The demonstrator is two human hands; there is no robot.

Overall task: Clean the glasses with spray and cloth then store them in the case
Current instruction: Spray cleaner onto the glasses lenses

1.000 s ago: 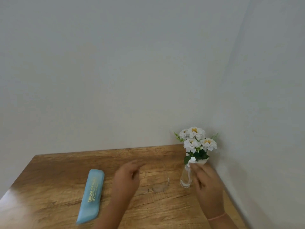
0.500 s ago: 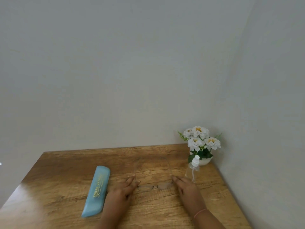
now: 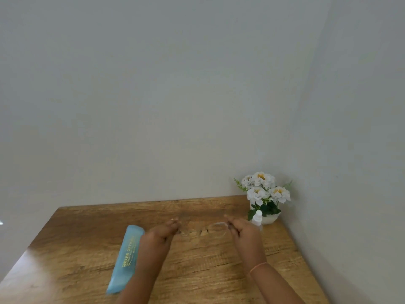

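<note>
Glasses [image 3: 206,229] with a clear frame sit low over the wooden table [image 3: 87,238], left hand [image 3: 162,233] and right hand [image 3: 243,233] each pinching one end, and a careless right-hand swing could topple the spray bottle [image 3: 256,217] just behind.

Table [image 3: 197,270]: wood-grain top in warm brown with darker streaks. A pale glare [image 3: 28,266] lies across its near left part.

Pot [image 3: 270,219]: small, white and rounded, standing upright in the table's far right corner.

Flowers [image 3: 262,187]: a bunch of white blooms with yellow centres, rising from the pot above the table's far right corner. Dark green leaves [image 3: 270,208] sit beneath them and thin green sprigs stick out on both sides.

Back wall [image 3: 153,106]: plain, pale grey, running along the table's far edge.

Side wall [image 3: 361,150]: plain, pale grey, running along the table's right edge and meeting the back wall behind the table's far right corner.
</note>
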